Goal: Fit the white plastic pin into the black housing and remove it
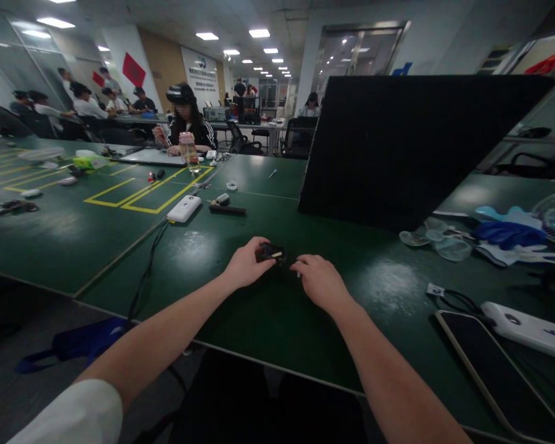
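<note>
Right at the middle of the green table [240, 234], the left hand [246, 264] has its fingers [263, 263] clamped on a small black part [274, 251]. The part has a pale strip on top and is held low; whether it rests on the table or hangs just above it cannot be told. The right hand [321, 282] lies just right of the part, knuckles up, its fingers [301, 266] curled with the tips close to the part. Whether they touch it or pinch anything cannot be told. Both forearms are bare, and a white sleeve [74, 413] shows on the left arm, well nearer than the part.

Behind the part and to its right stands a large black board [398, 148], leaning back. Behind the part to its left lies a white power bank [184, 208], with a black cable [143, 277] running from it toward the near table edge. A black bar [227, 209] lies between the power bank and the board. Well right of the part are clear lids [437, 243] and blue gloves [509, 234]. Right of the part and nearer lies a phone [490, 370], screen up, with a white box [530, 327] just beside it. Far behind the part to the left, a seated person [187, 123] has a bottle [189, 153] in front, beyond yellow lines [134, 200] on the table.
</note>
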Demonstrator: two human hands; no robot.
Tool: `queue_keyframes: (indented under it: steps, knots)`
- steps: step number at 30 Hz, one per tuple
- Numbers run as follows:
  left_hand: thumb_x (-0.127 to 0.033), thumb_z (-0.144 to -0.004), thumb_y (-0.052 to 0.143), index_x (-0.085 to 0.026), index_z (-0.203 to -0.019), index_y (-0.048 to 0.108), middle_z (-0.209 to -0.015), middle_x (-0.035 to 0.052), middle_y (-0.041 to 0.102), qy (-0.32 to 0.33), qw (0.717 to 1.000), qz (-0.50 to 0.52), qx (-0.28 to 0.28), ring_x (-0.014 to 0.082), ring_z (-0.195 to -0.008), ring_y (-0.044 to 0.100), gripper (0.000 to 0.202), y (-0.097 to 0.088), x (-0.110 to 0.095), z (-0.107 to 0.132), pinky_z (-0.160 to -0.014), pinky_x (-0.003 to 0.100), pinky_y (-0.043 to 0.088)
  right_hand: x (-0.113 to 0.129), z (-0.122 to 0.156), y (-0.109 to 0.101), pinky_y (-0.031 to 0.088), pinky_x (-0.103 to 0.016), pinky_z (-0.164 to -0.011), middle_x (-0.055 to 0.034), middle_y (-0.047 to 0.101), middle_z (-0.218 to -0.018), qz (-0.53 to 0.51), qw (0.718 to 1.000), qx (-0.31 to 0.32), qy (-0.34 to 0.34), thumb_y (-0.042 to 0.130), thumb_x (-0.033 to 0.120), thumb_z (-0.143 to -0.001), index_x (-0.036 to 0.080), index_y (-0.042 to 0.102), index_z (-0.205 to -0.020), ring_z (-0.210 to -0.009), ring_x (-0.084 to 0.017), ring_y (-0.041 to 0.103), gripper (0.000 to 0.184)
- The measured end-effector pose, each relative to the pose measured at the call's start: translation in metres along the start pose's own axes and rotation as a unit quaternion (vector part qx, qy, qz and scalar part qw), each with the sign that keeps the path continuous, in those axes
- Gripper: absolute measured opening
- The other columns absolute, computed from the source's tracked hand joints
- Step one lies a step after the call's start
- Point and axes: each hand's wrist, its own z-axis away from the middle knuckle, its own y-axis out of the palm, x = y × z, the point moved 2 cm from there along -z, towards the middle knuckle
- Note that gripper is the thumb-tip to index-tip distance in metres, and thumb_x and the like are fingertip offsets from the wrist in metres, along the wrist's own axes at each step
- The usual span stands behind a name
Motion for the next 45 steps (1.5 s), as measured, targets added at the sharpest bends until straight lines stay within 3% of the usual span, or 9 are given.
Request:
queue_keyframes:
  steps: [4,7,13,21,24,30,36,41,45]
  knots:
    - [-0.039,-0.08,0.074,-0.018,-0.124,0.057,-0.101,0.0087,0.07,-0.062,0.991,0.112,0.044,0.0177,-0.08,0.065,0.051,0.004,0.004,-0.003,-0.07,0.032,0.051,-0.002,0.005,-0.007,0.056,-0.043,-0.082,-0.006,0.067,-0.119,-0.092,0.995,-0.037,0.025,0.056,0.021,-0.092,0.028,0.07,-0.115,-0.102,-0.025,0.065,0.028]
    - [-0.042,-0.083,0.069,-0.019,-0.126,0.055,-0.103,0.0096,0.07,-0.09,0.981,0.165,0.053,0.0156,-0.075,0.063,0.051,0.005,0.006,-0.005,-0.065,0.03,0.051,0.002,0.008,-0.019,0.057,-0.039,-0.079,-0.0038,0.068,-0.116,-0.201,0.976,-0.079,0.042,0.056,0.033,-0.095,0.029,0.067,-0.12,-0.097,-0.021,0.066,0.027]
    - [-0.033,-0.078,0.074,-0.024,-0.122,0.057,-0.1,0.0044,0.071,0.02,0.999,0.019,0.03,0.02,-0.086,0.067,0.048,0.003,-0.005,0.003,-0.077,0.035,0.052,0.018,0.009,-0.038,0.054,-0.041,-0.091,-0.0076,0.067,-0.118,-0.232,0.954,-0.191,-0.004,0.052,0.029,-0.097,0.022,0.07,-0.107,-0.107,-0.022,0.064,0.022]
    - [-0.035,-0.081,0.069,-0.027,-0.124,0.056,-0.105,0.0037,0.071,0.074,0.993,-0.091,0.032,0.0227,-0.088,0.068,0.046,0.005,-0.019,0.011,-0.075,0.035,0.052,0.03,0.011,-0.033,0.054,-0.036,-0.077,-0.0068,0.066,-0.105,-0.221,0.965,-0.142,0.006,0.05,0.029,-0.097,0.022,0.07,-0.103,-0.09,-0.02,0.063,0.023]
    - [-0.036,-0.081,0.07,-0.027,-0.124,0.056,-0.102,0.0037,0.071,0.074,0.991,-0.11,0.035,0.0231,-0.086,0.068,0.046,0.006,-0.02,0.012,-0.074,0.035,0.051,0.031,0.011,-0.036,0.053,-0.036,-0.078,-0.0089,0.062,-0.114,-0.222,0.96,-0.167,0.029,0.054,0.034,-0.096,0.022,0.073,-0.106,-0.098,-0.022,0.061,0.025]
    - [-0.038,-0.08,0.071,-0.025,-0.124,0.057,-0.103,0.0047,0.071,0.036,0.995,-0.056,0.072,0.0225,-0.089,0.069,0.048,0.006,-0.017,0.012,-0.074,0.034,0.052,0.02,0.013,-0.045,0.049,-0.034,-0.066,-0.0064,0.068,-0.094,-0.292,0.92,-0.242,0.103,0.054,0.046,-0.096,0.023,0.076,-0.099,-0.079,-0.019,0.062,0.032]
    - [-0.036,-0.077,0.074,-0.023,-0.121,0.057,-0.091,0.0024,0.072,0.022,0.996,0.001,0.088,0.0187,-0.081,0.068,0.049,0.014,-0.011,0.011,-0.072,0.032,0.051,0.018,0.009,-0.032,0.048,-0.033,-0.066,-0.0048,0.07,-0.093,-0.314,0.934,-0.153,0.074,0.058,0.044,-0.093,0.024,0.076,-0.096,-0.077,-0.018,0.063,0.027]
    - [-0.034,-0.077,0.075,-0.019,-0.122,0.055,-0.093,0.0055,0.071,-0.011,0.988,0.093,0.126,0.0175,-0.078,0.068,0.051,0.021,0.0,0.008,-0.069,0.031,0.052,0.021,0.008,-0.027,0.046,-0.034,-0.061,-0.0039,0.069,-0.087,-0.306,0.946,-0.082,0.072,0.059,0.047,-0.092,0.026,0.076,-0.102,-0.07,-0.018,0.061,0.029]
    - [-0.033,-0.078,0.075,-0.019,-0.125,0.054,-0.094,0.0059,0.07,-0.019,0.985,0.114,0.125,0.0168,-0.076,0.067,0.053,0.021,0.002,0.005,-0.068,0.031,0.052,0.014,0.008,-0.026,0.046,-0.034,-0.061,-0.0028,0.068,-0.084,-0.374,0.919,-0.075,0.103,0.065,0.054,-0.086,0.027,0.072,-0.115,-0.069,-0.018,0.06,0.04]
